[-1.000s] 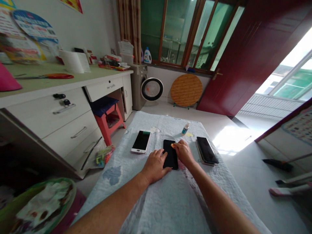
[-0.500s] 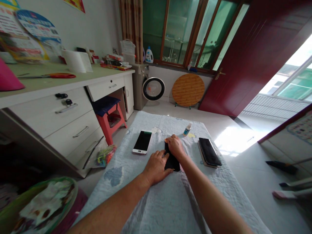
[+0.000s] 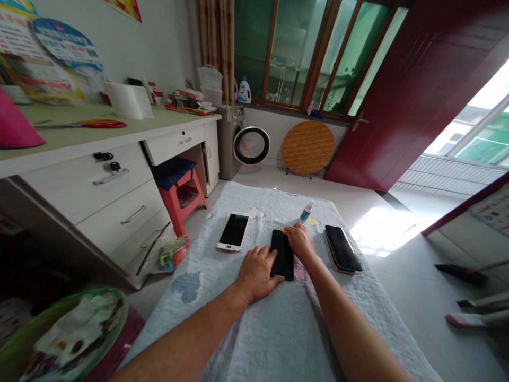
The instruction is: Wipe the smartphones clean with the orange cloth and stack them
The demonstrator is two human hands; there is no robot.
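A black phone (image 3: 283, 257) lies on the cloth-covered table (image 3: 274, 329). My left hand (image 3: 256, 270) rests at its left edge, fingers apart, with fingertips on the phone's side and lower end. At the phone's upper right corner is my right hand (image 3: 300, 241), its fingers closed on a small orange thing (image 3: 285, 230), mostly hidden. A white phone (image 3: 233, 232) lies to the left. Two stacked devices, a black phone (image 3: 342, 248) on top, lie to the right. Behind my right hand stands a small spray bottle (image 3: 306, 211) with a blue label.
A waste bin (image 3: 126, 318) stands at the lower left, beside the table. Further back are a red stool (image 3: 181, 204), a white desk (image 3: 99, 185) with drawers, a washing machine (image 3: 229, 140) with its door open, and a round wooden tabletop (image 3: 308, 147).
My right hand has moved to the right with the orange thing, from the phone's top left to its upper right corner, uncovering more of the screen. My left hand stays at the phone.
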